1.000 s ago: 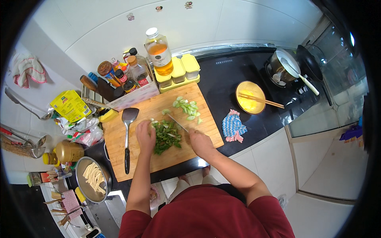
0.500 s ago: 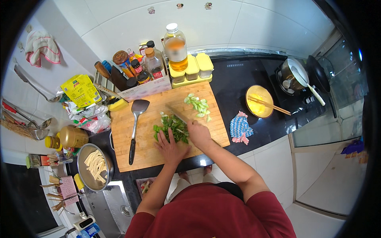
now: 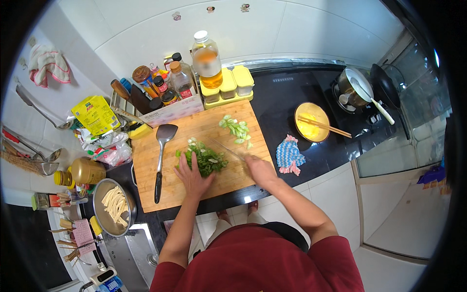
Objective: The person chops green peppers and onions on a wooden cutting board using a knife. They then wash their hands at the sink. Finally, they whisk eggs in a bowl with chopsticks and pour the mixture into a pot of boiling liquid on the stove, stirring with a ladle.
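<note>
A pile of chopped green leaves (image 3: 207, 159) lies on the wooden cutting board (image 3: 238, 182). My left hand (image 3: 193, 180) rests at the pile's left and near side, fingers spread and touching the greens. To the right of the pile, my right hand (image 3: 260, 171) is closed round the handle of a kitchen knife (image 3: 228, 150); its thin, slightly blurred blade points to the far left, low over the board. Sliced pale green pieces (image 3: 237, 129) form a separate heap farther back. Left of the greens lies a spatula (image 3: 160, 155) with a black handle.
Seasoning bottles (image 3: 181, 82) and yellow-lidded containers (image 3: 227, 87) line the board's far edge. On the right are a bowl of beaten egg (image 3: 301, 109) with chopsticks (image 3: 328, 128), a blue-and-pink cloth (image 3: 290, 155) and a pot (image 3: 351, 87). A metal basin (image 3: 99, 204) stands left, by the sink (image 3: 127, 253).
My right hand and the knife have drawn back to the right, away from the greens. My left hand has shifted to the pile's left side. The whole view has moved slightly.
</note>
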Demonstrator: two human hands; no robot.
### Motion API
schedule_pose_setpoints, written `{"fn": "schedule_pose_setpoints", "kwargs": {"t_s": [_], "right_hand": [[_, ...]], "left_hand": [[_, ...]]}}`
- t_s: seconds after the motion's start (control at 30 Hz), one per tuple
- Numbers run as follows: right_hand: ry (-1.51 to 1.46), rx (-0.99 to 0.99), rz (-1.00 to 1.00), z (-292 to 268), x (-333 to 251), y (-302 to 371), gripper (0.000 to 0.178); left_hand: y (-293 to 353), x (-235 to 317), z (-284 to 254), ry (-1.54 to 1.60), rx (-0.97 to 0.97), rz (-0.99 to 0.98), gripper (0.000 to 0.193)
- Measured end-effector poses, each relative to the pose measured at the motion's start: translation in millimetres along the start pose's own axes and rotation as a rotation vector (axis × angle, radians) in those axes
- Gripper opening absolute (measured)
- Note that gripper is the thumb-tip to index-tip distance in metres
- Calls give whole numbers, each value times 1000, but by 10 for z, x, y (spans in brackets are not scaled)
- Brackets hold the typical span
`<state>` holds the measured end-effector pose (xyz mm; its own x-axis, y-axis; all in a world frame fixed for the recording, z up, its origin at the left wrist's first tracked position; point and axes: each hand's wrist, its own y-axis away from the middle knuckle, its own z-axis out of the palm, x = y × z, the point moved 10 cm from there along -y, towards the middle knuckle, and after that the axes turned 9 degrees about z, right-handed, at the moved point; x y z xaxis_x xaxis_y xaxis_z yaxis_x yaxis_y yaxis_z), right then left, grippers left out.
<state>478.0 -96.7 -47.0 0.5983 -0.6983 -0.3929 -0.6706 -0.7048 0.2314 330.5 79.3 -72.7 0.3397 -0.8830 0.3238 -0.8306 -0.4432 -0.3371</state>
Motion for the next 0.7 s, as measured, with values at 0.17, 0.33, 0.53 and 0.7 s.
{"fn": "schedule_pose_setpoints", "kwargs": {"t_s": [0.17, 0.33, 0.53, 0.7], "right_hand": [[61, -54, -19, -235, 286, -88, 22], [-14, 44, 12, -350, 323, -248, 14], [-107, 94, 29, -374, 184, -203, 14], [-221, 154, 104, -370, 385, -55, 13]], "left_hand": [[63, 46, -13, 25, 52, -8, 103], [-11, 180, 1, 30, -27, 6, 98], [-155, -102, -38, 58, 33, -87, 84], [-307, -635, 17, -15, 46, -276, 74]]}}
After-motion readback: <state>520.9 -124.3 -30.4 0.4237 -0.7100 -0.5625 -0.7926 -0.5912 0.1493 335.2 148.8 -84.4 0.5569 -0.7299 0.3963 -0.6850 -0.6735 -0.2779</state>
